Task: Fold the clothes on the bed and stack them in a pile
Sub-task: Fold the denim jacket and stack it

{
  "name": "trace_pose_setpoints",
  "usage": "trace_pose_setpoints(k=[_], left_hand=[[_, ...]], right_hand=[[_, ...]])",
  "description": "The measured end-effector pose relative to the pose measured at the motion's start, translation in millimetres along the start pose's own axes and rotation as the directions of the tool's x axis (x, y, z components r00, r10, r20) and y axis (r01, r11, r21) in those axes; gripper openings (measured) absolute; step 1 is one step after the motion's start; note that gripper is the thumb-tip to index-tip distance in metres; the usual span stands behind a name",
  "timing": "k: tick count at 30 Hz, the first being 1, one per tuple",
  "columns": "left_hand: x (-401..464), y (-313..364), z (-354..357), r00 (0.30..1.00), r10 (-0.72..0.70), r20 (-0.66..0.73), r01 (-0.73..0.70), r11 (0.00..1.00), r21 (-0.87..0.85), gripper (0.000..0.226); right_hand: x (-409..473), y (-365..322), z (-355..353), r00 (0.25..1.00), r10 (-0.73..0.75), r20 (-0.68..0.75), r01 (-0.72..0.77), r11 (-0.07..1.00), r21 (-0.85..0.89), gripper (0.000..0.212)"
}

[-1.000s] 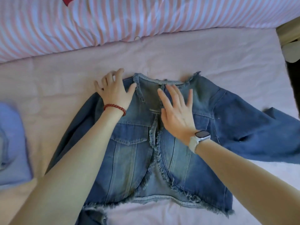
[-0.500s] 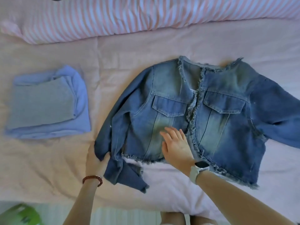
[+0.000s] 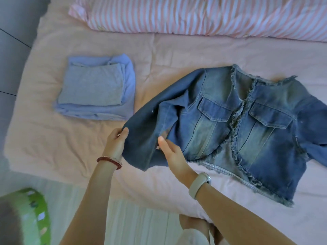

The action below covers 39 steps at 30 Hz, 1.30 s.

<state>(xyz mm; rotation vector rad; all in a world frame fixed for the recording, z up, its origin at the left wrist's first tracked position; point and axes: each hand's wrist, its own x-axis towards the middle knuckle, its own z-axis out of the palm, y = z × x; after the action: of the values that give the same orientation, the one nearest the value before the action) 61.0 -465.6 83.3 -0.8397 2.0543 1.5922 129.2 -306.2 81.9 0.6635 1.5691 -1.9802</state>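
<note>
While both the left hand (image 3: 115, 144) and right hand (image 3: 172, 152) pinch the jacket sleeve (image 3: 141, 138), bare sheet (image 3: 53, 138) lies leftward.

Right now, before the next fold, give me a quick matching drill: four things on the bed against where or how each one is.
Things:
1. jacket
2. folded pile
3. striped pillow
4. left sleeve

States:
A. at the head of the bed, along the far edge
B. held by both hands, lifted at the near end
C. lying open, front up, right of the pile
D. stacked flat, grey piece on top of a blue one

Pairs: 1-C, 2-D, 3-A, 4-B. The left hand grips the sleeve's outer edge; the right hand holds it nearer the body.
</note>
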Motion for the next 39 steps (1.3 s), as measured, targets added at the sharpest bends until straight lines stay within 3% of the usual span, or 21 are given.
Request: trace_pose_setpoints(k=[1,3,6,8,10,11,16,19,20,22,24,26,27,29,31,32,35,39], left_hand=[[-2,3,0,1.000,-0.008,-0.021,0.008,1.000,-0.021,0.019],[-7,9,5,0.999,-0.018,-0.027,0.015,0.995,-0.097,0.017],[-18,16,18,0.999,0.034,0.000,-0.034,0.993,-0.116,0.019],[-25,19,27,0.996,0.069,0.049,-0.064,0.993,-0.103,0.022],[-28,20,40,0.986,0.064,0.153,-0.042,0.989,-0.144,0.019],[-29,21,49,0.977,0.036,0.210,0.000,0.986,-0.168,0.016],[-28,19,98,0.900,-0.195,0.389,0.204,0.979,0.018,0.018],[-34,16,126,0.865,-0.255,0.432,0.276,0.961,0.016,0.015],[-36,17,132,0.871,-0.243,0.427,0.258,0.966,0.023,0.014],[-36,23,135,0.927,-0.117,0.356,0.059,0.984,0.170,0.005],[-33,33,128,0.966,0.120,0.228,-0.212,0.874,0.438,0.010],[-31,43,114,0.954,0.273,0.120,-0.289,0.745,0.601,0.016],[-29,47,107,0.960,0.262,0.098,-0.267,0.755,0.599,0.017],[-34,53,98,0.984,0.064,0.167,-0.135,0.878,0.458,0.018],[-46,56,99,0.933,-0.146,0.328,0.023,0.936,0.352,0.016],[-52,57,102,0.905,-0.186,0.384,0.043,0.935,0.352,0.015],[-64,60,129,0.843,-0.208,0.496,0.039,0.943,0.330,0.016],[-82,55,188,0.749,-0.235,0.619,-0.010,0.931,0.366,0.018]], right_hand=[[-1,-7,2,1.000,-0.009,0.003,0.009,1.000,0.019,0.034],[-1,-20,4,0.996,-0.073,-0.047,0.068,0.992,-0.110,0.035],[-2,-28,-8,0.958,-0.138,-0.251,0.072,0.964,-0.256,0.030],[-7,-25,-24,0.949,-0.025,-0.315,0.005,0.998,-0.064,0.026],[-14,-16,-39,0.944,0.175,-0.280,-0.124,0.974,0.188,0.016],[-19,-9,-46,0.933,0.248,-0.260,-0.193,0.956,0.219,0.014],[-37,24,-87,0.902,0.275,-0.333,-0.263,0.961,0.081,0.026],[-43,35,-108,0.880,0.338,-0.333,-0.328,0.941,0.086,0.027],[-44,38,-113,0.876,0.352,-0.329,-0.352,0.934,0.063,0.026],[-44,42,-120,0.873,0.365,-0.323,-0.390,0.921,-0.014,0.023],[-44,44,-124,0.882,0.349,-0.317,-0.385,0.921,-0.058,0.028],[-48,43,-123,0.913,0.269,-0.306,-0.322,0.937,-0.135,0.033],[-49,40,-120,0.931,0.205,-0.301,-0.263,0.950,-0.167,0.032],[-52,33,-109,0.959,0.073,-0.275,-0.118,0.981,-0.152,0.025],[-56,22,-95,0.979,0.011,-0.202,-0.027,0.997,-0.077,0.018],[-57,19,-89,0.986,-0.001,-0.168,-0.004,1.000,-0.029,0.017],[-62,13,-87,0.982,-0.005,-0.189,0.025,0.994,0.103,0.009],[-70,17,-124,0.917,0.067,-0.392,0.029,0.972,0.233,0.008]])
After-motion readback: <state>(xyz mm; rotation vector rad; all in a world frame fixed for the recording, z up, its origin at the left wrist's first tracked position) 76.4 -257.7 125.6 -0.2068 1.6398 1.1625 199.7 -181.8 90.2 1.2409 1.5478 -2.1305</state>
